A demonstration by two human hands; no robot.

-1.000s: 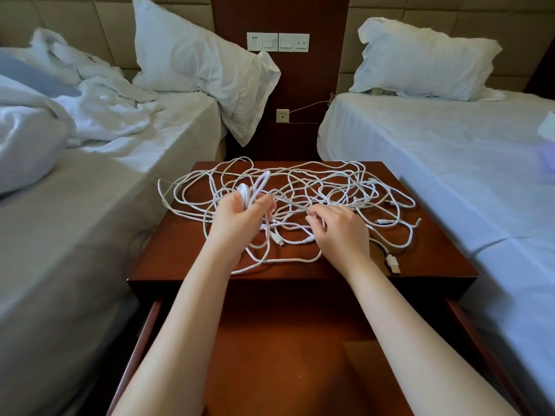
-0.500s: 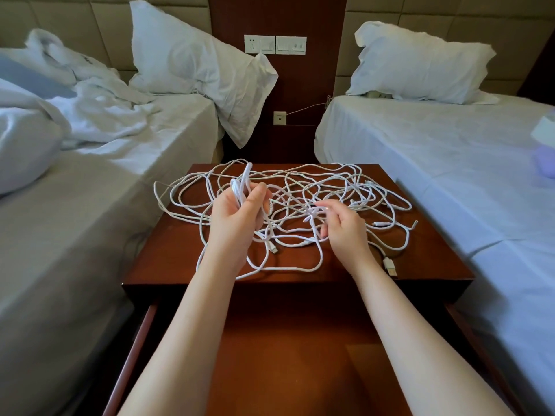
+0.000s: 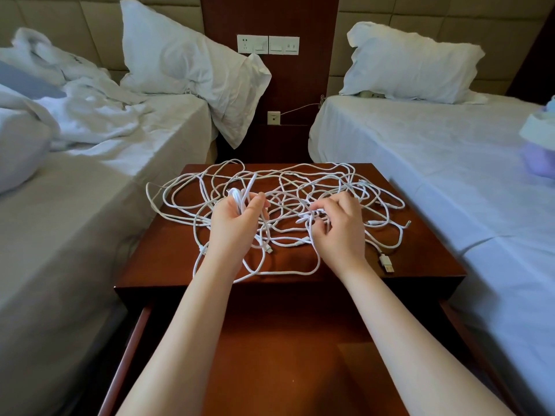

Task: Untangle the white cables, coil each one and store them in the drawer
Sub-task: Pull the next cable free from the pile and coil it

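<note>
Two hands work above your open drawer [image 3: 285,340]: your left hand [image 3: 237,229] grips bunched loops and your right hand [image 3: 339,235] pinches a strand of the white cables [image 3: 386,262], which lie tangled across the nightstand [image 3: 168,253]. Beyond, the switch plate [image 3: 268,45] has markings too small to read.

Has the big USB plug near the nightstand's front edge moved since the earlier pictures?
No. The USB plug keeps its spot by the front edge of the nightstand, right of the right hand.
</note>
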